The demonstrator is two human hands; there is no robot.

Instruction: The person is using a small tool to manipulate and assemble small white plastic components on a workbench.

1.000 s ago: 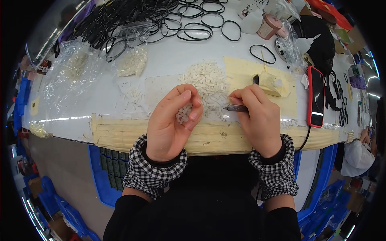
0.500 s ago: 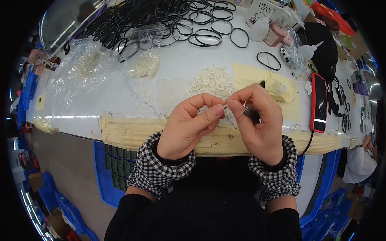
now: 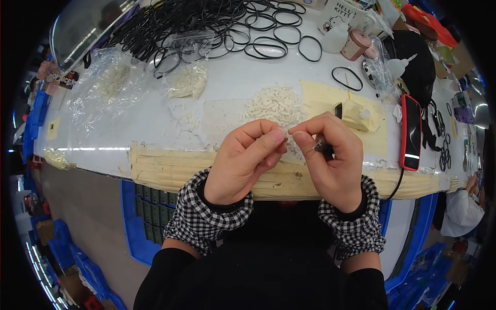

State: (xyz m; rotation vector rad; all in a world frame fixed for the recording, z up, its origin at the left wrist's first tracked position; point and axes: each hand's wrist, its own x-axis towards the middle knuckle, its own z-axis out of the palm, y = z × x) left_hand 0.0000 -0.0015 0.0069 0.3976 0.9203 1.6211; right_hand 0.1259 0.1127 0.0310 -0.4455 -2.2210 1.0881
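Observation:
My left hand (image 3: 240,163) is closed in a pinch, thumb pressed on the forefinger; whatever sits between the tips is too small to make out. Close beside it, my right hand (image 3: 336,160) also pinches with thumb and forefinger, and its curled fingers hold a small dark object with a shiny metal part (image 3: 324,148) against the palm. A narrow gap lies between the two sets of fingertips. Just beyond them is a heap of small white tube-like pieces (image 3: 274,105) on the white table (image 3: 155,132).
Yellow tape (image 3: 222,178) covers the table's near edge. A yellow taped block (image 3: 356,114) stands at the right, beside a red-cased phone (image 3: 409,133). Black rings (image 3: 181,20) pile up at the back. Clear bags (image 3: 111,82) lie left; a blue crate (image 3: 133,227) sits below.
The fingertips have drawn slightly apart. A small pale piece that showed between them is no longer plainly visible. The dark object stays in my right hand.

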